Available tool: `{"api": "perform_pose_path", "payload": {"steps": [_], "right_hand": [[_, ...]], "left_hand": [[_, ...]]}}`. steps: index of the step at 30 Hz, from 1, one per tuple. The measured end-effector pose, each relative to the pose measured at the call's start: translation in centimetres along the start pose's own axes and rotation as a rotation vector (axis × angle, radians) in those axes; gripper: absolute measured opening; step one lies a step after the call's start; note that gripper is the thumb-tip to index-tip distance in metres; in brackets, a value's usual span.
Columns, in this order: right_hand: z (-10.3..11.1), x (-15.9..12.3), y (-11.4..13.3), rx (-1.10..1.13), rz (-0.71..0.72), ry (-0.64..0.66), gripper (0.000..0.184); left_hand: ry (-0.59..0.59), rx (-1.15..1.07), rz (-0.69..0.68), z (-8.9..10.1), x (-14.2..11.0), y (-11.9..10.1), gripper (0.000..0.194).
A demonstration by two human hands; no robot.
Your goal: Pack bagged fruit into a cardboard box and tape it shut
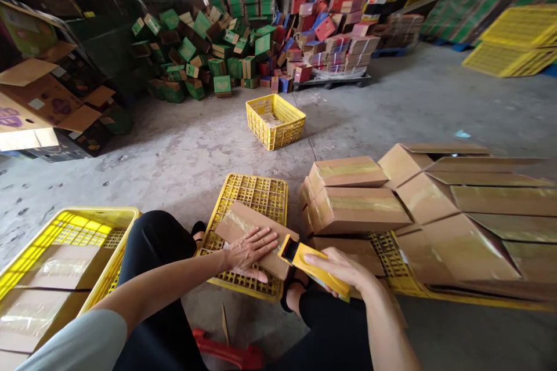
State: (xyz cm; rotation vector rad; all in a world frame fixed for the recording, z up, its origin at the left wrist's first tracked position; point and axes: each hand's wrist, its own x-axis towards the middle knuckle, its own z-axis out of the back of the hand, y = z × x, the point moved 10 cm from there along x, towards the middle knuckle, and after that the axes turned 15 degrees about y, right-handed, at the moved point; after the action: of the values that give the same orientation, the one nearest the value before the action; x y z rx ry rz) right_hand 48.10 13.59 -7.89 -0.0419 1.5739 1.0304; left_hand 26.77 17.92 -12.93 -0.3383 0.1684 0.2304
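Observation:
A small taped cardboard box [243,223] lies flat on an upturned yellow plastic crate [235,188] between my knees. My left hand [250,252] rests on top of the box, fingers stretched out and pressing flat. In my right hand [342,269] is a yellow stapler-like tool [311,261] with a black head. The tool's head is at the right end of the box, close to my left fingertips. Whether it touches the cardboard I cannot tell.
Taped boxes [361,206] and open-flapped boxes [439,243] are stacked at my right. A yellow crate [134,217] at my left holds taped boxes. Ahead stands another yellow basket [278,139]. Below lies a red plastic piece [230,352]. Piled green cartons [221,84] fill the back.

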Motion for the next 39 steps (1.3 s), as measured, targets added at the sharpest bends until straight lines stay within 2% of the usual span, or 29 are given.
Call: {"api": "perform_pose_path", "payload": {"steps": [5,12,21,27,32,35,39], "right_hand": [[-0.1,0.0,-0.4,-0.019,0.019,0.015,0.05],[-0.6,0.3,-1.2,0.058,0.112,0.043,0.056],[-0.1,-0.4,-5.0,0.152,0.031,0.006,0.059],[-0.3,-0.4,-4.6,0.125,0.082,0.027,0.062],[-0.2,-0.4,-5.2,0.124,0.041,-0.002,0.059],[0.1,-0.2,-5.5,0.093,0.028,-0.026,0.058],[-0.2,-0.2,-5.0,0.069,0.041,0.009,0.056]], "left_hand": [[0.015,-0.017,-0.071,-0.4,1.8,-1.6,0.113],[0.029,-0.031,-0.069,-0.3,1.7,-1.4,0.109],[0.002,0.01,-0.062,-0.2,1.7,-1.6,0.105],[0.012,0.007,-0.047,0.3,1.6,-1.9,0.103],[0.019,-0.014,-0.059,0.6,1.8,-1.9,0.098],[0.025,-0.025,-0.078,0.4,1.8,-1.8,0.1],[0.042,-0.032,-0.09,-0.1,2.0,-1.4,0.098]]}}
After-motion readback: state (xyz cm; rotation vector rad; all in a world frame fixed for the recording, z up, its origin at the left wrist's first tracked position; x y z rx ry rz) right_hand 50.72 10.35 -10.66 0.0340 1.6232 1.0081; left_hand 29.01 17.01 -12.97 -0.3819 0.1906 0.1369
